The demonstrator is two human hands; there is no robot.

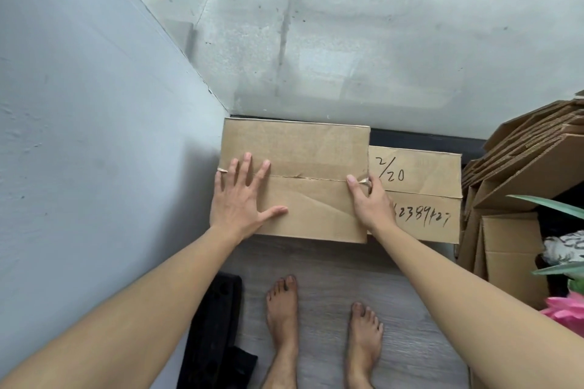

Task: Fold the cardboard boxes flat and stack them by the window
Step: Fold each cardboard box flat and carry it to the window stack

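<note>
Cardboard box lies flattened on the floor by the window, overlapping another box. Left hand presses flat; right hand grips its right edge. Uneven pressure could skew the stack.

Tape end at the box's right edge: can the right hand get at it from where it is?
Probably yes. The right hand is already at the box's right edge, fingertips on the loose tape end. Nothing covers it; the left hand presses flat well clear.
</note>
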